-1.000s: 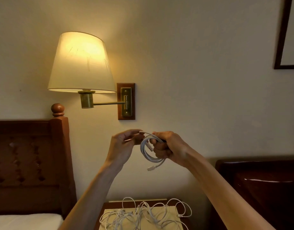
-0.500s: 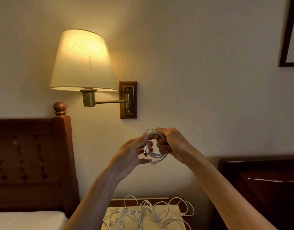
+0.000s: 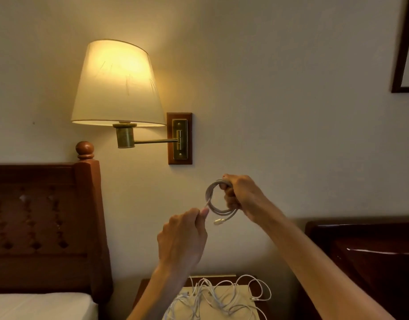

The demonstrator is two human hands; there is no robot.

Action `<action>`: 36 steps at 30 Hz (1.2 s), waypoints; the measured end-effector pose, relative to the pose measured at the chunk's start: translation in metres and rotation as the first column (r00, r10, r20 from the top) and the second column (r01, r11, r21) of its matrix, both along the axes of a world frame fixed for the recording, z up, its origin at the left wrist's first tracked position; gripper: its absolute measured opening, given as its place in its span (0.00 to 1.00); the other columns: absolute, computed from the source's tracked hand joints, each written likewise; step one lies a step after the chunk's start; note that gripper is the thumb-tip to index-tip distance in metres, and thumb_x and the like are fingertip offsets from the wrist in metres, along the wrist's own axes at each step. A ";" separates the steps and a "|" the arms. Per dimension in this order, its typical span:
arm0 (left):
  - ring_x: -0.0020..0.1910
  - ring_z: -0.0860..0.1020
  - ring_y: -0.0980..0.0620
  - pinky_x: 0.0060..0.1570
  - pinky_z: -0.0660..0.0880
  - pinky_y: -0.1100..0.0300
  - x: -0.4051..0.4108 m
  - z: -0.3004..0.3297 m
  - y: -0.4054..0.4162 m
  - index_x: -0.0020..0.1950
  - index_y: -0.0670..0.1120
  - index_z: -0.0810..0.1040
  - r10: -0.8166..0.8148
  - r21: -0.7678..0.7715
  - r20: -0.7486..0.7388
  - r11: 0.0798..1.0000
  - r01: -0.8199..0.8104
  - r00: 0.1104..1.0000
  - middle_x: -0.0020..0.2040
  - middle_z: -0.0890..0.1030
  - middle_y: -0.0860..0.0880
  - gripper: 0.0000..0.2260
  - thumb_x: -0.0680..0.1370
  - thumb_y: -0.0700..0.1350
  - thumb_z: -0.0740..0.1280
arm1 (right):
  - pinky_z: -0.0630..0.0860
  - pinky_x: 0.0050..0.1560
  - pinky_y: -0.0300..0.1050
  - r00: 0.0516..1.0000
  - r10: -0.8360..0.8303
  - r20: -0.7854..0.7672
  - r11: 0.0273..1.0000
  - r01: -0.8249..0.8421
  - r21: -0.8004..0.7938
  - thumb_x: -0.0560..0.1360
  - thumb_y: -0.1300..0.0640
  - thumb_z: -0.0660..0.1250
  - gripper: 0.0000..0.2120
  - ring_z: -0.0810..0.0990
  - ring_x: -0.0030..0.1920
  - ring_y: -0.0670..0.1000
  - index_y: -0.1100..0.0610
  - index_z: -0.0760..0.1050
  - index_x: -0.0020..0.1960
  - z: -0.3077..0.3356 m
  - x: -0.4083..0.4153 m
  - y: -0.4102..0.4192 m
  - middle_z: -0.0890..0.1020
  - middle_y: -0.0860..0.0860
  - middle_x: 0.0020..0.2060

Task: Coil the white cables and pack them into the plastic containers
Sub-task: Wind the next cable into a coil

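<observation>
**Two hands, one coiled cable held up before the wall**

Several loose white cables [image 3: 218, 296] lie in a tangle at the bottom edge of the head view, spread over a pale sheet [image 3: 242, 307] on a dark wooden nightstand [image 3: 142, 287]. Both forearms rise across them and hide part of the pile. A white mattress corner [image 3: 42, 304] sits low on the left, and a glossy dark wooden cabinet [image 3: 369, 255] stands low on the right.

Above the pile, the left hand [image 3: 182, 236] is curled, its thumb and forefinger pinching a short free stretch of cable that leads up and right into the coil. The coiled cable [image 3: 216, 199] hangs in the air between the hands, well above the nightstand. It is a small round loop of several turns, white but greyish in the warm light, standing roughly upright with its opening facing the camera. A tail leaves the bottom of the loop and runs down and to the left, ending in a small pale connector [image 3: 218, 221] that points lower left. The right hand [image 3: 241, 195] grips the loop at its upper right, fingers wrapped around the bundled turns and covering that part of it.

Behind the hands is a cream wall. A reddish wooden headboard [image 3: 44, 222] with a round knob stands at left. A lit wall lamp [image 3: 118, 84] with a cream shade hangs on a brass arm from a wooden plate [image 3: 179, 138]. A dark picture frame [image 3: 400, 65] cuts the upper right corner.
</observation>
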State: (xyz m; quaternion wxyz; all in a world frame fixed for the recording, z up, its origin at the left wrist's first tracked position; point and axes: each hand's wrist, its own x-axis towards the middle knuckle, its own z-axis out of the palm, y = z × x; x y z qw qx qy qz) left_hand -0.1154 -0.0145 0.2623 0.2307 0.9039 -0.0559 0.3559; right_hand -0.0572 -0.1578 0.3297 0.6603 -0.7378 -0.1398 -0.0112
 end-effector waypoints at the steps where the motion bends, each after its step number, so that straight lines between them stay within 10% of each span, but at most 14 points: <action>1: 0.30 0.74 0.57 0.30 0.68 0.61 -0.005 -0.007 0.000 0.37 0.53 0.69 0.009 0.004 -0.014 1.000 -0.009 1.000 0.30 0.73 0.56 0.18 0.81 0.60 0.51 | 0.62 0.25 0.39 1.000 0.023 -0.019 1.000 -0.023 -0.008 0.83 0.56 0.51 0.20 0.60 0.22 0.46 0.57 0.69 0.35 0.003 0.002 -0.003 0.63 0.46 0.21; 5: 0.30 0.75 0.57 0.37 0.72 0.56 -0.003 -0.015 0.017 0.33 0.50 0.78 -0.282 -0.398 -0.136 0.893 0.208 0.950 0.29 0.78 0.54 0.21 0.81 0.56 0.57 | 0.64 0.26 0.38 0.991 0.136 0.004 0.984 -0.135 -0.121 0.84 0.54 0.50 0.20 0.62 0.23 0.45 0.57 0.69 0.37 0.005 0.000 -0.001 0.64 0.46 0.23; 8: 0.41 0.75 0.61 0.37 0.69 0.68 0.008 -0.004 0.028 0.57 0.57 0.79 -0.401 -0.364 -0.152 0.872 0.326 0.903 0.48 0.79 0.61 0.08 0.81 0.48 0.62 | 0.63 0.28 0.39 0.979 0.205 0.012 0.969 -0.201 -0.145 0.85 0.53 0.50 0.21 0.61 0.25 0.45 0.57 0.69 0.37 0.003 -0.002 0.004 0.65 0.47 0.24; 10: 0.53 0.72 0.59 0.43 0.72 0.66 0.019 0.002 0.032 0.69 0.57 0.69 -0.474 -0.328 -0.101 0.846 0.421 0.874 0.59 0.74 0.61 0.21 0.79 0.40 0.65 | 0.64 0.29 0.39 0.978 0.209 0.019 0.967 -0.204 -0.150 0.85 0.52 0.50 0.21 0.62 0.25 0.46 0.57 0.70 0.36 0.001 -0.001 0.007 0.65 0.47 0.24; 14: 0.46 0.72 0.52 0.45 0.68 0.58 0.022 0.023 0.023 0.51 0.46 0.77 -0.637 -0.611 -0.092 0.643 0.462 0.765 0.46 0.77 0.49 0.14 0.73 0.28 0.63 | 0.66 0.29 0.38 0.987 0.127 0.099 0.982 -0.111 -0.155 0.84 0.51 0.53 0.21 0.65 0.25 0.45 0.57 0.73 0.37 -0.001 0.000 0.012 0.68 0.48 0.24; 17: 0.41 0.68 0.50 0.42 0.65 0.56 0.021 0.035 0.019 0.42 0.44 0.71 -0.700 -0.738 -0.115 0.535 0.411 0.704 0.39 0.71 0.47 0.02 0.72 0.38 0.63 | 0.67 0.29 0.38 0.985 0.078 0.152 0.982 -0.050 -0.180 0.84 0.50 0.54 0.20 0.67 0.24 0.45 0.57 0.73 0.38 -0.002 0.002 0.012 0.69 0.46 0.23; 22: 0.36 0.69 0.53 0.39 0.67 0.61 0.029 0.041 -0.003 0.41 0.47 0.76 -0.571 -0.573 -0.130 0.711 0.408 0.811 0.34 0.72 0.50 0.20 0.82 0.57 0.53 | 0.70 0.32 0.39 0.981 0.050 0.185 0.982 -0.015 -0.186 0.84 0.50 0.53 0.19 0.69 0.26 0.45 0.55 0.73 0.39 -0.010 0.001 0.011 0.71 0.48 0.26; 25: 0.32 0.72 0.61 0.34 0.68 0.70 0.034 0.030 -0.013 0.46 0.49 0.80 -0.540 -0.582 0.070 0.661 0.474 0.838 0.31 0.75 0.57 0.17 0.82 0.53 0.55 | 0.75 0.35 0.37 0.964 -0.002 0.265 0.978 0.057 -0.200 0.84 0.51 0.52 0.17 0.74 0.31 0.45 0.55 0.74 0.43 -0.016 -0.001 0.011 0.76 0.51 0.32; 29: 0.29 0.64 0.56 0.32 0.62 0.59 0.041 0.023 -0.009 0.31 0.52 0.74 -0.461 -0.680 0.144 0.597 0.427 0.875 0.28 0.67 0.51 0.21 0.82 0.55 0.57 | 0.83 0.43 0.45 0.897 -0.180 0.403 0.946 0.271 -0.180 0.82 0.56 0.60 0.11 0.83 0.41 0.52 0.59 0.79 0.49 -0.031 -0.001 -0.003 0.83 0.55 0.40; 36: 0.27 0.62 0.58 0.26 0.61 0.68 0.045 0.016 -0.009 0.33 0.45 0.71 -0.449 -0.680 0.176 0.588 0.438 0.876 0.28 0.64 0.49 0.21 0.82 0.55 0.56 | 0.79 0.34 0.38 0.945 -0.186 0.268 0.958 0.235 -0.165 0.77 0.60 0.69 0.04 0.82 0.33 0.47 0.60 0.82 0.47 -0.044 -0.016 -0.022 0.85 0.53 0.37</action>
